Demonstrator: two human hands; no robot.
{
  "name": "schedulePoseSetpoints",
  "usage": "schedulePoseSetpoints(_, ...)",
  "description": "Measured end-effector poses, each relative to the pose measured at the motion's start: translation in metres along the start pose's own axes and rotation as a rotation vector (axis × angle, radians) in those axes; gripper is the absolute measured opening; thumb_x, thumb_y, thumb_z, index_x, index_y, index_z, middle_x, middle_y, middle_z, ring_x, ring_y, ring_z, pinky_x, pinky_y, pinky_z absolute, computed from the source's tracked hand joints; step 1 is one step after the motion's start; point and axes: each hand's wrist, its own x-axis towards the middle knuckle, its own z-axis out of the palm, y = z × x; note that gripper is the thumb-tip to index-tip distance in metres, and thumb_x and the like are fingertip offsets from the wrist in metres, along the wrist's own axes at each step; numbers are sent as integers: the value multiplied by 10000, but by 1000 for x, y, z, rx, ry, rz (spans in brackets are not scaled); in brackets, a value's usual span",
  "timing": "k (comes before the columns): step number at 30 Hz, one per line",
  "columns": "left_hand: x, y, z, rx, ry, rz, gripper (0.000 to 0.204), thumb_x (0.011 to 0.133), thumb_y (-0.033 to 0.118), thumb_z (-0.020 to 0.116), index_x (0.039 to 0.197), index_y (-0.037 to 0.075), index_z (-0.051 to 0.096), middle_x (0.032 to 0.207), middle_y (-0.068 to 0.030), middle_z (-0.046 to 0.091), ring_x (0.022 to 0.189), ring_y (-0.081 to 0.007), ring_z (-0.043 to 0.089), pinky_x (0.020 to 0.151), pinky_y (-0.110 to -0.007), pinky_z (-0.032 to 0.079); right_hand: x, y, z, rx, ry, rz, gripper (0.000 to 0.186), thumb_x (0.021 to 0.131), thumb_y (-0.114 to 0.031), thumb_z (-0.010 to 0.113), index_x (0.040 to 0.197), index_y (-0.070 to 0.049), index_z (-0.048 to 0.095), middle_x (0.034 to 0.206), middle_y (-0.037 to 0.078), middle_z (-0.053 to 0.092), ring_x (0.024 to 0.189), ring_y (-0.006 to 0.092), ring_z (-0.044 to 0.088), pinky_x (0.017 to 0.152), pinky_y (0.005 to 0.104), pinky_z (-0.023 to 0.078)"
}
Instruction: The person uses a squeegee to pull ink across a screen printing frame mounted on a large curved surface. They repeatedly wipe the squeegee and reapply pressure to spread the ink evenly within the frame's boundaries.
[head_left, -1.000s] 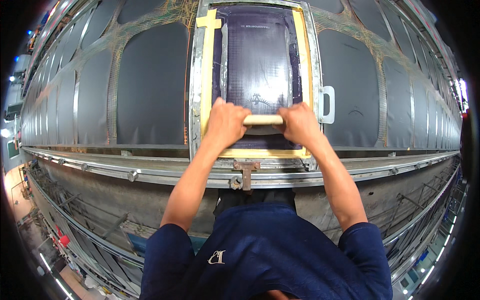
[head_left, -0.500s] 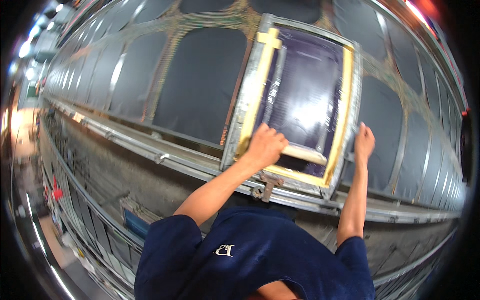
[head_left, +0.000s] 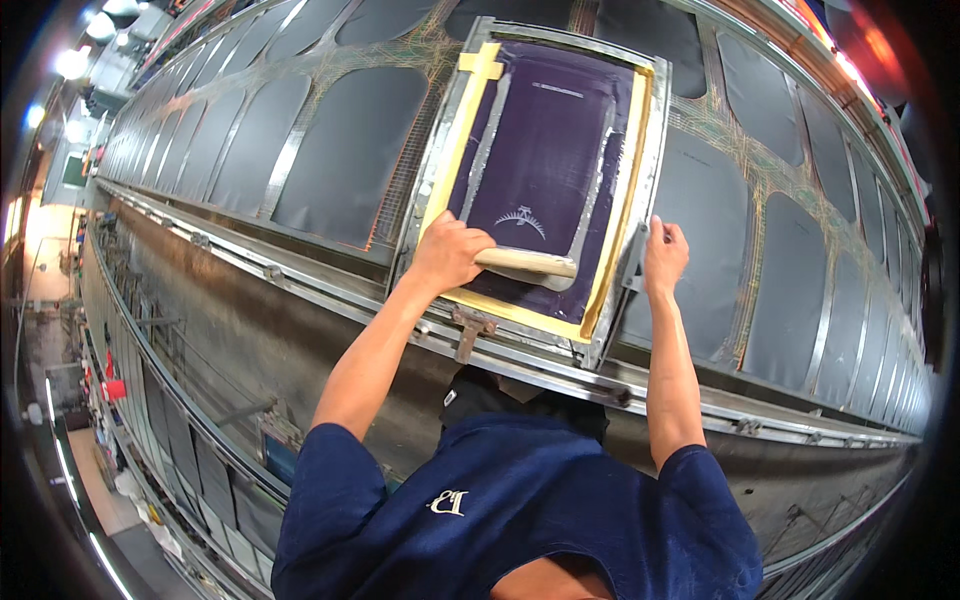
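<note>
Only the left hand (head_left: 450, 255) now clamps the squeegee (head_left: 530, 263), by its left end; the right hand (head_left: 666, 258), on it a second ago, is beside the frame (head_left: 655, 130), fingers curled — whether around anything, I cannot tell. The squeegee spans the purple screen's (head_left: 545, 160) near end. Black panels (head_left: 355, 150) line the bench (head_left: 240, 258); lamps (head_left: 72, 62) glow at far left.

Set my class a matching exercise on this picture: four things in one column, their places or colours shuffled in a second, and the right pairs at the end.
Column 1
1. Left hand
2. Right hand
3. Tape
4. Shirt

Column 2
A. Dark blue
B. On the left end of the handle
C. Yellow
D. By the right side of the frame

Pairs: 1-B, 2-D, 3-C, 4-A
</note>
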Motion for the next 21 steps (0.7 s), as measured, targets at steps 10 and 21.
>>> schedulePoseSetpoints(10,-104,-12,18,21,110,115,424,621,82,740,1044,87,713,1049,1,717,782,-200,597,781,-369,423,-27,-36,47,-115,10,49,375,950,-374,658,904,-3,688,746,100,664,685,211,578,709,368,485)
schedulePoseSetpoints(21,93,-120,36,74,251,190,259,708,56,676,958,115,706,979,9,703,753,-205,578,781,-385,413,-3,-70,35,-559,-290,176,340,946,-367,651,1001,-39,722,786,142,689,795,339,680,770,444,520)
